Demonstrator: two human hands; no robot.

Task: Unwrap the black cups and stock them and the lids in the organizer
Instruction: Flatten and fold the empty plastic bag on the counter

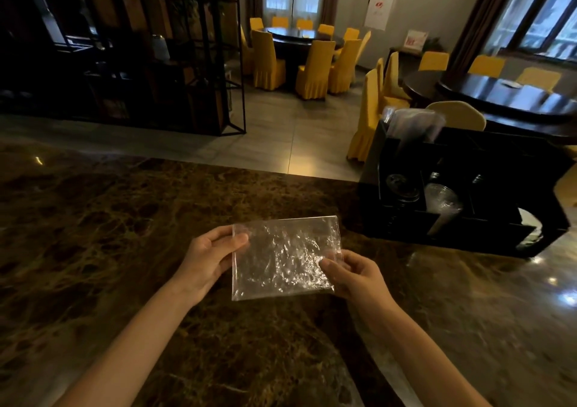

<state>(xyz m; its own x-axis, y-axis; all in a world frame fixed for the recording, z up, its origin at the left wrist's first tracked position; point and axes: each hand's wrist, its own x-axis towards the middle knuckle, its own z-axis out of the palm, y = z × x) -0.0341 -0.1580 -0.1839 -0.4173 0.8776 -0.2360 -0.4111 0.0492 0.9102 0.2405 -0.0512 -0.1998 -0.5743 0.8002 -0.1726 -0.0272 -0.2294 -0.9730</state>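
A flat, crinkled clear plastic wrapper [282,258] is held above the brown marble counter [109,235]. My left hand [209,258] pinches its upper left edge, and my right hand [356,274] pinches its lower right edge. The black organizer [462,232] stands on the counter to the right. In its compartments I see dark lids [401,188], a stack of clear cups [441,203] lying tilted, and clear wrapped items [412,125] standing at the back. No black cups can be made out in the dark organizer.
Beyond the counter's far edge lies a tiled floor with round dark tables [505,100] and yellow-covered chairs [312,69]. A tall black metal shelf [156,47] stands at the left.
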